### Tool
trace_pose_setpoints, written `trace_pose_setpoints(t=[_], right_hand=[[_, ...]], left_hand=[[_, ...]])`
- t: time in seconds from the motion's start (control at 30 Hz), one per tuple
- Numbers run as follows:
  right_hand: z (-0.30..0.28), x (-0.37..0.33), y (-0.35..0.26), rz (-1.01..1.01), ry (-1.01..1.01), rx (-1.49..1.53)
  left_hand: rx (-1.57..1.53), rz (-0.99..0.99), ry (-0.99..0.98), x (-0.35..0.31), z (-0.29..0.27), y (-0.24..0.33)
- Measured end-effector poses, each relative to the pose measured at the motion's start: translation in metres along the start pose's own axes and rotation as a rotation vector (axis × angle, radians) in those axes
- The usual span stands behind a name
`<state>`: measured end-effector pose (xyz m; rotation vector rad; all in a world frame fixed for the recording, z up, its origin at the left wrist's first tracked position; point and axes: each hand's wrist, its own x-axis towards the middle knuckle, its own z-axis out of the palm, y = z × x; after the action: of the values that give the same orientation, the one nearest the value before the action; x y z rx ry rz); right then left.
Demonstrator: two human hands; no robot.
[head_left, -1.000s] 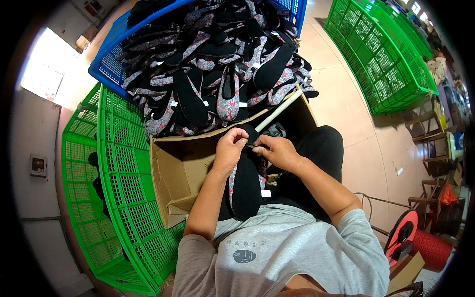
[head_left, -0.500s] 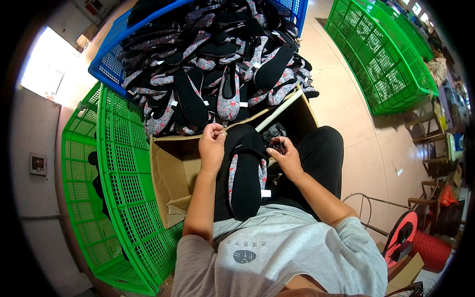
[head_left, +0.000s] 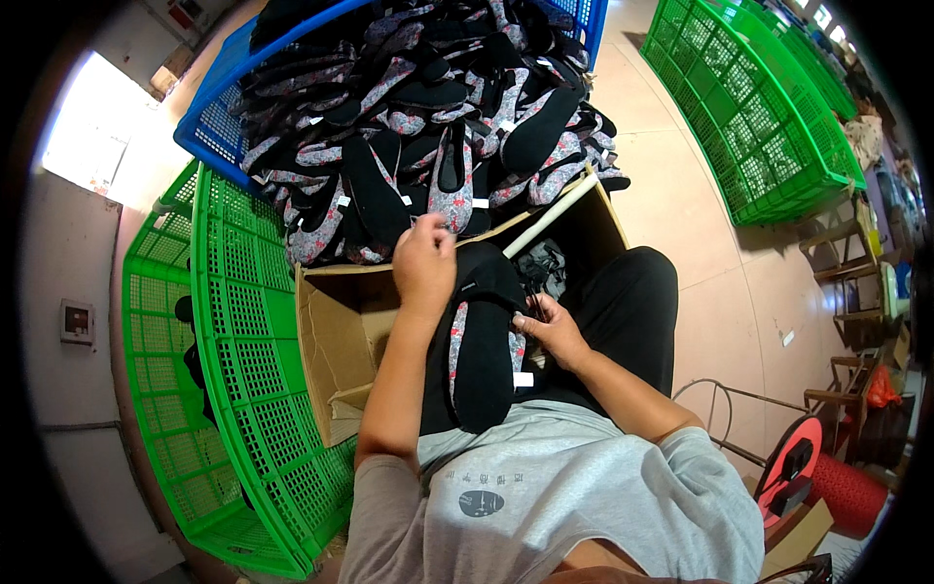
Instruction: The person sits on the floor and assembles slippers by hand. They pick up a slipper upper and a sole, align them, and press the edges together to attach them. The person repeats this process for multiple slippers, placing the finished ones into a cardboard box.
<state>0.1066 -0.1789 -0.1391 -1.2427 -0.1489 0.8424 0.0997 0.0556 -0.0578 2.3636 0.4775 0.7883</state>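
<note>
A fabric slipper [head_left: 484,370] lies on my lap with its black sole up. Grey-and-red floral fabric shows along its sides, and a white tag sticks out at its right. Beyond its far end, my left hand [head_left: 425,265] is raised with the fingers curled together; the fingertips are blurred, and anything between them is too small to make out. On the slipper's right, my right hand [head_left: 555,329] is closed around a small dark tool [head_left: 532,296], mostly hidden by the fingers. Its thumb is at the slipper's edge.
Many similar slippers [head_left: 452,195] are heaped in a blue crate [head_left: 209,136] ahead. A cardboard box [head_left: 336,326] with a white tube [head_left: 550,214] across it stands before my knees. Green crates [head_left: 258,370] flank my left; another green crate [head_left: 739,117] is far right. A red spool [head_left: 844,494] sits lower right.
My left hand has moved forward and slightly right, toward the heap. My right hand has shifted left and a little nearer, against the slipper's edge. The slipper has stayed in place.
</note>
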Motion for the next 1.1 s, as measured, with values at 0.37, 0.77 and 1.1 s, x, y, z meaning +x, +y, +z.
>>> trace_pose_setpoints(t=[0.37,0.77,1.1], right_hand=[[-0.003,-0.003,-0.004,-0.027,-0.028,0.042],[-0.003,-0.001,-0.004,0.008,-0.04,0.044],[-0.003,-0.004,-0.007,0.024,-0.069,0.058]], left_hand=[[-0.165,0.317,-0.437,0.014,0.027,0.064],[-0.138,0.143,-0.495,-0.008,0.008,0.036],[-0.155,0.166,-0.499,-0.016,0.011,0.026]])
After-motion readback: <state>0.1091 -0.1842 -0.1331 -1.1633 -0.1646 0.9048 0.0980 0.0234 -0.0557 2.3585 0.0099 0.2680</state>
